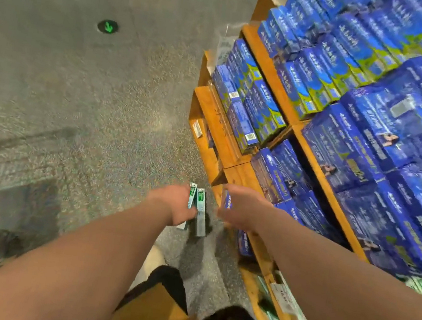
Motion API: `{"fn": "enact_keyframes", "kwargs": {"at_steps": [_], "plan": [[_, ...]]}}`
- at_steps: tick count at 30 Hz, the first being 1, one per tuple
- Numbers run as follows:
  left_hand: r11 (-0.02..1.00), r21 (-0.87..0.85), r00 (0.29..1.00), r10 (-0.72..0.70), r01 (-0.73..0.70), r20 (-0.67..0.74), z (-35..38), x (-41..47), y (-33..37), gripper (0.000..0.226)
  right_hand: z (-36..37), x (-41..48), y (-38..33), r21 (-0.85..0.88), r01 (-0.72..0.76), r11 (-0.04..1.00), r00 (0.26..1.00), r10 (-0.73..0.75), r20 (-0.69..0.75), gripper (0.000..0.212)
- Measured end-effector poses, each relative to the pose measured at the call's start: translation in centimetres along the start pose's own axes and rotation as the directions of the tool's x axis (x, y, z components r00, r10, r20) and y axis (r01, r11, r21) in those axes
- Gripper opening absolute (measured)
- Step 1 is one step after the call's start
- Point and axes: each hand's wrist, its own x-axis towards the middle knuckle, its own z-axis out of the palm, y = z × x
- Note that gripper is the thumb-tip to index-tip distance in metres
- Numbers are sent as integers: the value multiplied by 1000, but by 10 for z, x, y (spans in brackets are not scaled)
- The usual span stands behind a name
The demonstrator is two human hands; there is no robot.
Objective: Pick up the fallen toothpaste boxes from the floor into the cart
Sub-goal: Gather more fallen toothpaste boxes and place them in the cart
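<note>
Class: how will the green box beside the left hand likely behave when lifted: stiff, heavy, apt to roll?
Green box: probably stiff, since its edges look straight. Flat faces suggest it will slide, not roll. Long and slim, it is likely light.

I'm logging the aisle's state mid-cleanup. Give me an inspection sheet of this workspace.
Surface: grey speckled floor, blurred by motion.
Job's things: two green-and-white toothpaste boxes at the left hand; a small blue box with white lettering at the right hand; no cart clearly seen.
Clutter: nothing seen.
Grips: left hand holds the green-and-white boxes; right hand holds the blue box.
Cables: nothing seen.
Surroundings: wooden shelves stacked with blue-and-green cartons; round green arrow floor marker.
</note>
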Motion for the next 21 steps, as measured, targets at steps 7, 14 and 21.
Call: {"fn": "enact_keyframes", "kwargs": {"at_steps": [7,14,21], "plan": [[980,-97,983,-165,172,79,47,129,-38,70,6,162,1,-146,164,976,979,-143,144,83],[897,-240,928,-350,370,124,156,279,-64,78,94,363,33,-317,367,875,909,-265,321,85],[778,-374,859,-495,504,128,302,390,-59,107,214,508,94,-498,594,632,797,-380,468,104]]}}
